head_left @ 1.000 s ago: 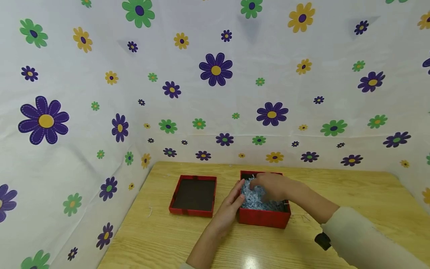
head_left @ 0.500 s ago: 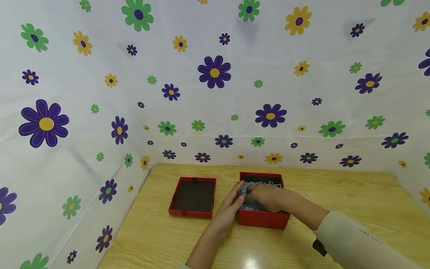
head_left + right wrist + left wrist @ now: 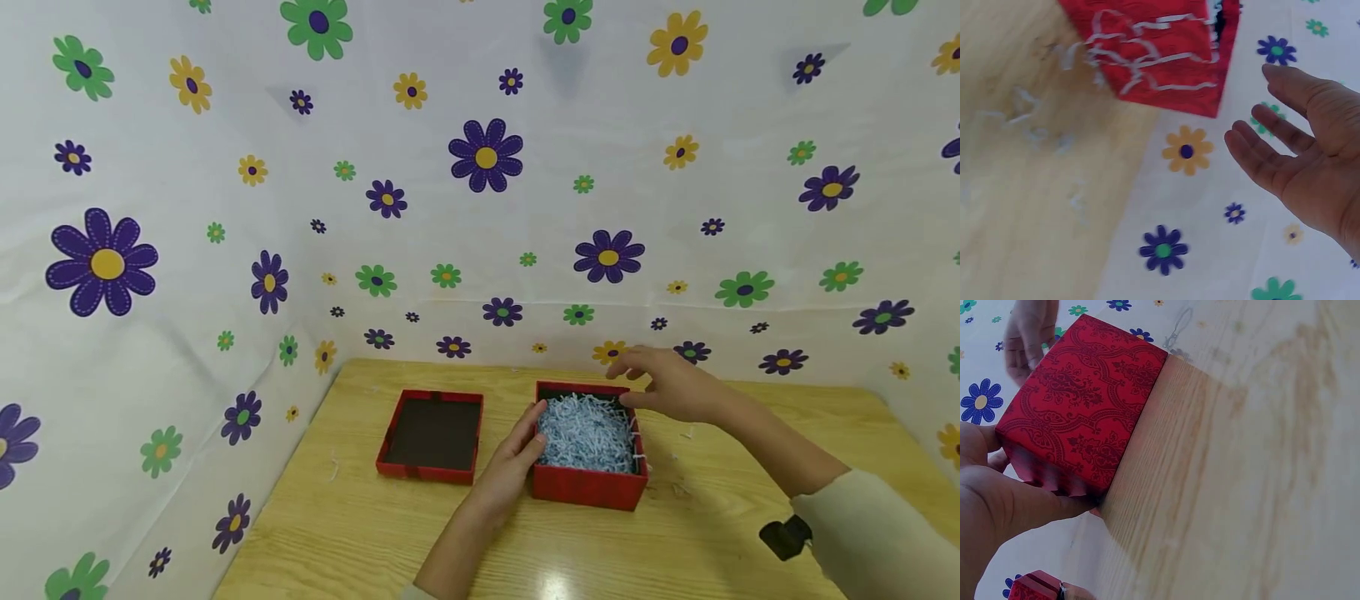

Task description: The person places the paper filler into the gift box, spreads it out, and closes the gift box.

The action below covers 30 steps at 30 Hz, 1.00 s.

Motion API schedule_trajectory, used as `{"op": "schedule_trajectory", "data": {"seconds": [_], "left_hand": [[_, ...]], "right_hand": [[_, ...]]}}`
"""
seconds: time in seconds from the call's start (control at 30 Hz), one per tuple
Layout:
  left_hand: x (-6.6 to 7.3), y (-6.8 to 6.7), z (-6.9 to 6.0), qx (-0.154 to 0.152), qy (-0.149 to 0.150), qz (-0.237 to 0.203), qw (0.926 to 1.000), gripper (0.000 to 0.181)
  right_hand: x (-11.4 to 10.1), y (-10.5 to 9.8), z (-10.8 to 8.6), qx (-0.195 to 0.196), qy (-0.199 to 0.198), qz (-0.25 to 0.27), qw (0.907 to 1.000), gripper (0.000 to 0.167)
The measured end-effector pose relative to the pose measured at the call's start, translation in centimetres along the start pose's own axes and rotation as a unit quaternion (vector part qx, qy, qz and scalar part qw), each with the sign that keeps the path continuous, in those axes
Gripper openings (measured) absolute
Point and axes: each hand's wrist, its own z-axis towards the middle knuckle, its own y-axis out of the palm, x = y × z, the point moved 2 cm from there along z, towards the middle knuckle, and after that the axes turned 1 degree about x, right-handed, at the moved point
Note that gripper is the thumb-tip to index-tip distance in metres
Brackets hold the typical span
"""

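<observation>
A red patterned box (image 3: 588, 487) stands without its lid on the table, filled with light blue shredded paper (image 3: 587, 435). My left hand (image 3: 501, 471) rests along the box's left side, fingers mostly straight; in the left wrist view its thumb lies against the lower part of the box (image 3: 1085, 394). Above the back right corner hovers my right hand (image 3: 667, 385), its fingers relaxed and spread. Nothing is between those fingers in the right wrist view, where the hand (image 3: 1310, 144) is apart from the box. White paper strands cling to the box's right outer wall (image 3: 1154, 59).
The red lid (image 3: 435, 475) lies to the left, its dark inside facing up. Loose paper scraps (image 3: 678, 487) are scattered on the wooden table (image 3: 360, 533). A flower-printed sheet (image 3: 420, 225) hangs behind and at the left side.
My right hand has risen out of the box and moved right and back, uncovering the shredded paper, which now lies level across the box. The left hand stays at the box's side.
</observation>
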Motion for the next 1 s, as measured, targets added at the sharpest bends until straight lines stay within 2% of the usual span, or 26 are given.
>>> {"op": "schedule_trajectory", "data": {"seconds": [0.1,0.23,0.33,0.47,0.77,0.93,1.0], "left_hand": [[-0.1,0.0,0.0,-0.001,0.002,0.002,1.0000,0.056],[-0.2,0.0,0.0,-0.002,0.001,0.005,1.0000,0.056],[-0.2,-0.1,0.0,-0.002,0.002,0.008,1.0000,0.055],[-0.1,-0.1,0.1,-0.006,0.005,0.010,0.9999,0.055],[0.0,-0.3,0.1,-0.006,0.012,0.005,0.9999,0.056],[-0.1,-0.2,0.1,-0.006,0.010,0.002,0.9999,0.055],[-0.1,-0.2,0.1,-0.007,0.011,0.001,0.9999,0.055]], "right_hand": [[1.7,0.8,-1.4,-0.008,0.025,0.040,0.9989,0.036],[3.3,2.4,-3.1,-0.024,0.022,0.106,0.9938,0.035],[3.8,3.4,-4.2,-0.038,0.020,0.165,0.9854,0.035],[3.5,4.1,-5.2,-0.043,0.038,0.217,0.9746,0.037],[1.7,4.3,-5.8,-0.042,0.047,0.233,0.9705,0.013],[0.7,3.5,-5.5,-0.042,0.048,0.218,0.9739,0.013],[0.1,2.7,-5.2,-0.041,0.052,0.225,0.9721,0.015]]}}
